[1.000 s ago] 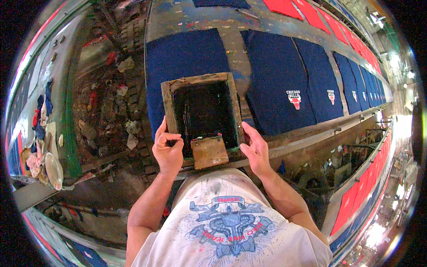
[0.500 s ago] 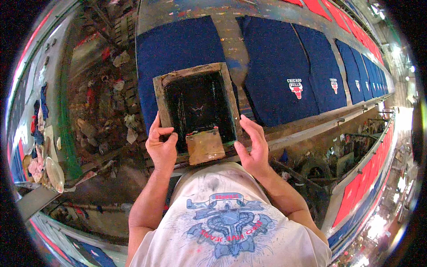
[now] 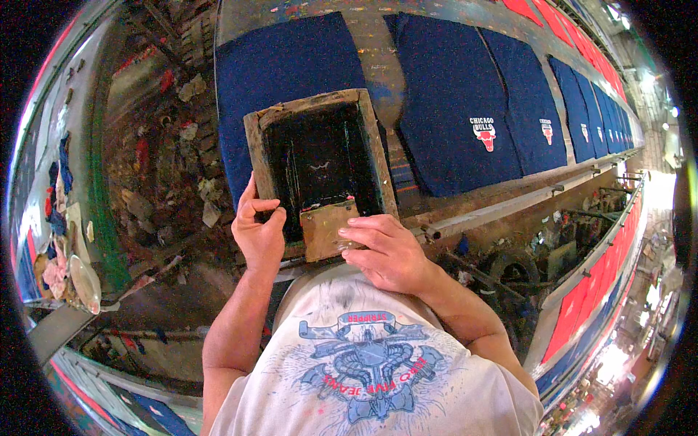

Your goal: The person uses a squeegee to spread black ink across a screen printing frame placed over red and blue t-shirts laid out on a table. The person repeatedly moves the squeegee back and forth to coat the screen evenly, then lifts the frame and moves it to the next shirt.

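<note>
A wooden-framed printing screen [image 3: 313,102] with dark mesh lies over a navy fabric piece [image 3: 291,62], directly in front of me. A small pale bull-head outline shows in the mesh. My left hand [image 3: 259,236] is closed on the screen's left rail, thumb and forefinger bent together. At the screen's near end leans a flat brown squeegee [image 3: 320,231], its far edge inside the frame. My right hand [image 3: 392,254] grips the squeegee's right side, fingers over its face; the thumb is partly hidden.
To the right, navy fabric pieces [image 3: 451,94] printed with a red-and-white bull emblem run along the long table. A metal rail [image 3: 502,211] borders its near edge. Cluttered debris [image 3: 160,167] lies left of the table. Red pieces [image 3: 596,305] lie on another table at right.
My right hand has left the screen's right rail and moved left onto the squeegee. The squeegee has tilted slightly. My left hand stays on the left rail.
</note>
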{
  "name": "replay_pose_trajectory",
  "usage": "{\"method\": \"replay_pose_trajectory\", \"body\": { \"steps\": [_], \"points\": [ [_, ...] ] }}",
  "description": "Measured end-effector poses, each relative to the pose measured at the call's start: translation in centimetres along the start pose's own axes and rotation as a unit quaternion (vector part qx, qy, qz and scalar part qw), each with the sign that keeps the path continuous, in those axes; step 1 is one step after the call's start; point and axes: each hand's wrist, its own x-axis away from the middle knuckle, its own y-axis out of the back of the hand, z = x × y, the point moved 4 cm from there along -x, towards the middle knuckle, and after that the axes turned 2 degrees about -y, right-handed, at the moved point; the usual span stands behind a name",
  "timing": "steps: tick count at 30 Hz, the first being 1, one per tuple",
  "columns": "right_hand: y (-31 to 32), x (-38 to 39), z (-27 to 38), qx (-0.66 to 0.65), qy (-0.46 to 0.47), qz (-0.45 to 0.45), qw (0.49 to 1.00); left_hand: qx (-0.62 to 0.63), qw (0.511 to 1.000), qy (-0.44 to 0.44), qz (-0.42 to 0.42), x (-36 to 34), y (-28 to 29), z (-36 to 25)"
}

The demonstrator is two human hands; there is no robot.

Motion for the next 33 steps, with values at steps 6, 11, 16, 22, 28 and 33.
{"method": "replay_pose_trajectory", "body": {
  "steps": [6,11,16,22,28,33],
  "points": [
    [-0.5,-1.4,-0.4,0.063,-0.023,0.105,0.992,0.061,0.998,0.016,0.0,0.2,-0.1,0.5],
    [0.1,-3.4,-0.5,0.065,-0.003,0.084,0.994,0.022,0.999,0.03,-0.001,0.1,0.1,0.3],
    [-0.6,-5.0,-0.3,0.1,-0.003,0.114,0.988,0.047,0.999,0.028,0.004,0.1,0.1,-0.3],
    [2.1,-7.6,-2.3,0.036,-0.012,0.208,0.977,0.004,1.0,0.007,-0.004,0.2,0.2,0.4],
    [2.0,-14.4,-7.8,0.036,-0.024,0.142,0.989,-0.008,1.0,0.014,-0.006,0.4,0.3,0.7],
    [0.5,-13.1,-7.5,0.068,-0.021,0.102,0.992,-0.041,0.999,0.009,-0.003,0.4,0.3,0.9]
  ]
}}
